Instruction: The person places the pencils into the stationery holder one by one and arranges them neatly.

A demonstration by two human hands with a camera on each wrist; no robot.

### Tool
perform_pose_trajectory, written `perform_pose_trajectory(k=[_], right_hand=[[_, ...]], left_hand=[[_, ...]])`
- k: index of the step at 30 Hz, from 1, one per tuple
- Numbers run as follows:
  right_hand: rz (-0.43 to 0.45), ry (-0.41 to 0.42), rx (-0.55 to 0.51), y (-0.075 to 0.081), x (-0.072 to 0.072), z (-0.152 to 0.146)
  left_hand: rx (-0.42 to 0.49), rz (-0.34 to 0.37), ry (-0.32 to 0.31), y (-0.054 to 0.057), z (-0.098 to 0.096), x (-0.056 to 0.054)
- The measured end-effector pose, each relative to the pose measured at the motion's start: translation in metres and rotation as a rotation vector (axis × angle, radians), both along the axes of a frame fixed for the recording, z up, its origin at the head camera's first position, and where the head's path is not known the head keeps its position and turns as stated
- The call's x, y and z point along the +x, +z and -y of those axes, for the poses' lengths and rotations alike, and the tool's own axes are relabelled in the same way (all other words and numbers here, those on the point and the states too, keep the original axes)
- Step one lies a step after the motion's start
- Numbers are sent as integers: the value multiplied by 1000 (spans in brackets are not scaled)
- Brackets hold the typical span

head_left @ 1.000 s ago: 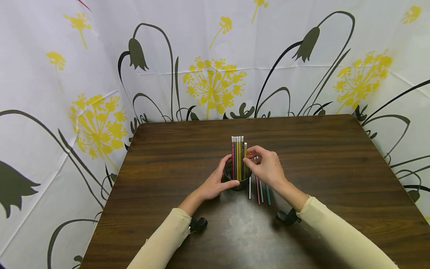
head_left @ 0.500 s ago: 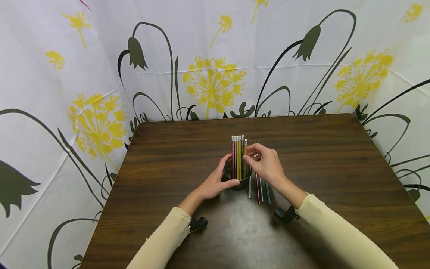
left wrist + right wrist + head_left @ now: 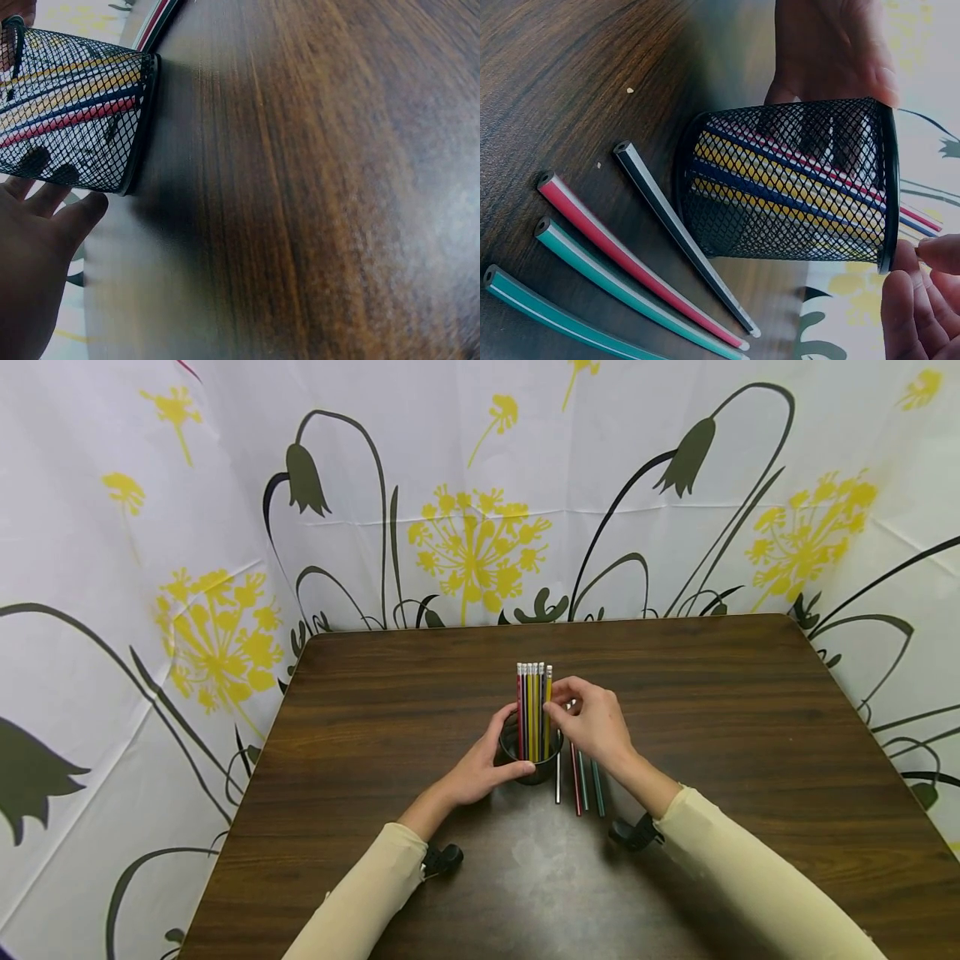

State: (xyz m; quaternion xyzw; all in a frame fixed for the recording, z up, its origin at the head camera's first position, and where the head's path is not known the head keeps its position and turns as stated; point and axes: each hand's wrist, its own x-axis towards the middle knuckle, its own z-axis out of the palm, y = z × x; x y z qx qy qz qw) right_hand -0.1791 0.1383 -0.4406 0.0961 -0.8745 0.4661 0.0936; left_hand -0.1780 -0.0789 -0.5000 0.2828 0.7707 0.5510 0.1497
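Note:
A black mesh pencil cup (image 3: 538, 774) stands upright on the table, with several striped pencils (image 3: 529, 714) inside, eraser ends up. My left hand (image 3: 474, 772) holds the cup from its left side, thumb at the near rim and fingers around the far side. On the cup's right, my right hand (image 3: 600, 725) pinches a yellow pencil (image 3: 549, 685) between thumb and fingers. That pencil stands upright beside the bunch, its eraser slightly lower than the others. In the right wrist view, the fingertips (image 3: 904, 292) are just past the cup's rim; the mesh partly obscures the pencils' lower parts.
Loose pencils lie right of the cup: a black-and-white one (image 3: 682, 234), a red one (image 3: 634, 251) and two green ones, the nearer (image 3: 619, 283) and the outer (image 3: 551, 321). Behind the wooden table (image 3: 405, 685) hangs a flowered cloth (image 3: 480, 443).
The yellow pencil has risen a little against the other pencils, and my right hand has shifted slightly up with it. My left hand and the cup have stayed in place.

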Motion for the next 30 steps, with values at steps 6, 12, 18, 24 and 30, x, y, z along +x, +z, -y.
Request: perform_pose_trajectory(k=[6,12,18,24,30], right_hand=[[16,-13,1,-1,-3,1],[29,-22,8,-1,-5,2],[42,-23,22,-2,-7,3],[50,-25,35,-1,-8,4],[64,-9,21,1,-8,2]], left_hand=[[15,-14,-9,-1,0,0],[-4,0,1,0,0,1],[-11,9,1,1,1,1],[1,2,-4,1,0,1],[3,-14,-2,1,-1,1]])
